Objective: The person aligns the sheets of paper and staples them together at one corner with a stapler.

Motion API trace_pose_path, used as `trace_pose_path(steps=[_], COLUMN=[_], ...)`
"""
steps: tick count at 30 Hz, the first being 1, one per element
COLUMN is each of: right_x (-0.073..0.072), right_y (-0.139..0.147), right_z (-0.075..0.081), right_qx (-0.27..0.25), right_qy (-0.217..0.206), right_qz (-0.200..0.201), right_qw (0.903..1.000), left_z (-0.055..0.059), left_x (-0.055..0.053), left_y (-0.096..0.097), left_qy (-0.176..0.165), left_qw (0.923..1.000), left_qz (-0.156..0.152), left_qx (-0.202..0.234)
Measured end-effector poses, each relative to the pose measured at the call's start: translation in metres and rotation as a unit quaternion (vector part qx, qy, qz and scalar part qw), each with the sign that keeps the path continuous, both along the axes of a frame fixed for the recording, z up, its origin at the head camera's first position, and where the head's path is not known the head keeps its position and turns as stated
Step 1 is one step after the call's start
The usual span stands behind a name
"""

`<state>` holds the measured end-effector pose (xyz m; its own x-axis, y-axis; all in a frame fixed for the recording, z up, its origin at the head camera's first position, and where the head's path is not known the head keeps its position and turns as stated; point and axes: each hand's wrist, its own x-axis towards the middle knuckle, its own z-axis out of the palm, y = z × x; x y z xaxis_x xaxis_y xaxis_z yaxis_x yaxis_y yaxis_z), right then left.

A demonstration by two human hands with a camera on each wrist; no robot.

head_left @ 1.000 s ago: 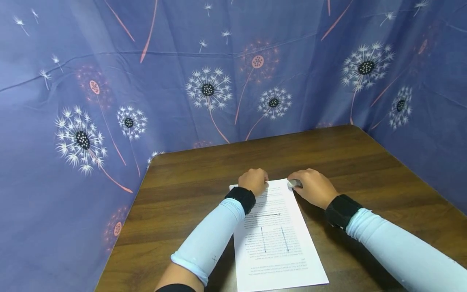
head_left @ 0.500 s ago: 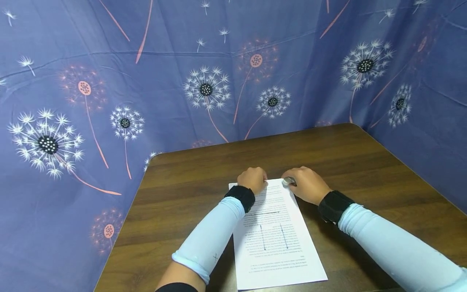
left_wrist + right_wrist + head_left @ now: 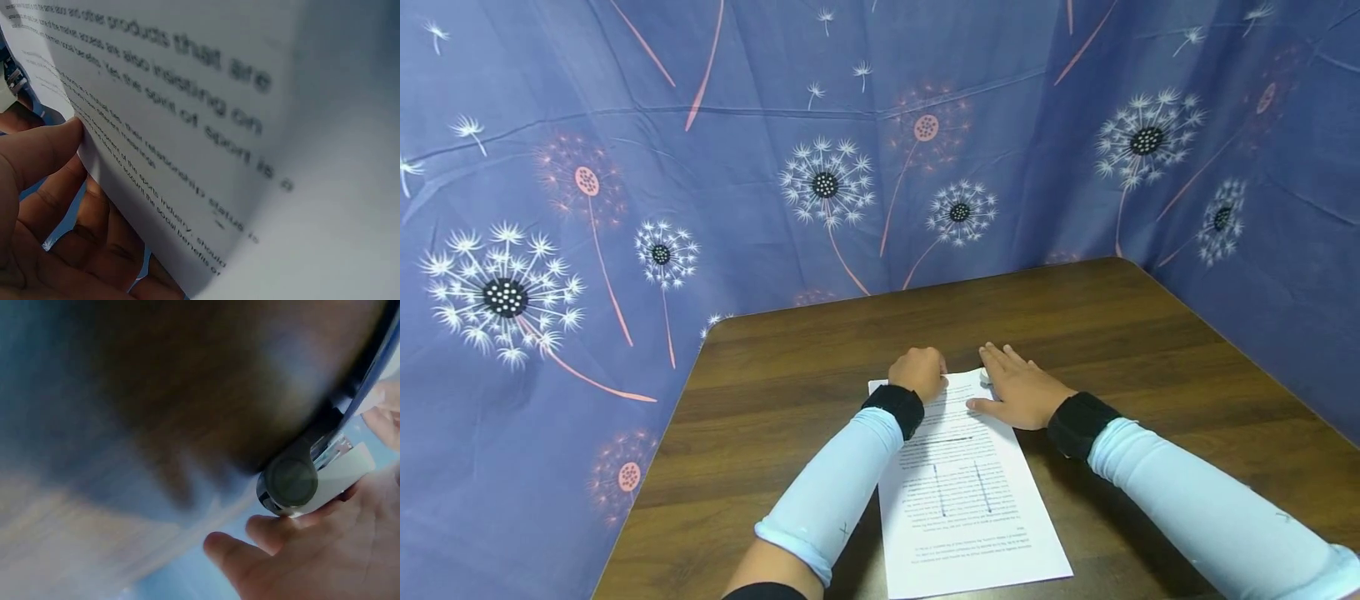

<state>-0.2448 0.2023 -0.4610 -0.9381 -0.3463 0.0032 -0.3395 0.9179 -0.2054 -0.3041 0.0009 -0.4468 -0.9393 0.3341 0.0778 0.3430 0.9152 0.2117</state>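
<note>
A printed paper [image 3: 970, 542] with pen lines lies on the table; whether it is one sheet or several I cannot tell. At its far edge my left hand [image 3: 919, 372] pinches it, and the left wrist view shows the thumb [image 3: 47, 150] on the print side with curled fingers behind. My right hand [image 3: 1021, 393] lies with straight, spread fingers over a small stapler at the far right corner. Mostly hidden from above, the white and black stapler [image 3: 340, 478] shows in the right wrist view against the palm, with the paper's edge at its mouth.
The brown wooden table [image 3: 790, 425] extends around the paper on all sides. Behind it and to the right hangs a blue curtain [image 3: 737, 200] with dandelion prints. Both wrists wear black bands over light blue sleeves.
My right hand has moved slightly left with the stapler onto the paper's corner, and its curled fingers have straightened over the stapler. The left hand has stayed at the far edge.
</note>
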Motion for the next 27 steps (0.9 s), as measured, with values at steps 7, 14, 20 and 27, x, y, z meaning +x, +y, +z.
trace_pose_path(steps=[7, 14, 20, 27], right_x=[0.004, 0.006, 0.006, 0.008], right_y=[-0.016, -0.025, -0.026, -0.024], right_z=[0.006, 0.013, 0.01, 0.006], right_qx=[0.112, 0.144, 0.159, 0.166], right_qy=[0.024, 0.029, 0.033, 0.046], right_qz=[-0.033, -0.045, -0.048, -0.056], right_qw=[0.9929, 0.9881, 0.9855, 0.9834], left_z=[0.002, 0.0, -0.001, 0.001], left_x=[0.0, -0.002, -0.002, 0.002], left_y=[0.0, -0.001, 0.001, 0.004], left_qy=[0.005, 0.002, 0.004, -0.005], left_qw=[0.9999, 0.9999, 0.9999, 0.9999], left_qz=[-0.005, 0.005, 0.011, 0.015], left_qx=[0.013, 0.009, 0.0, 0.001])
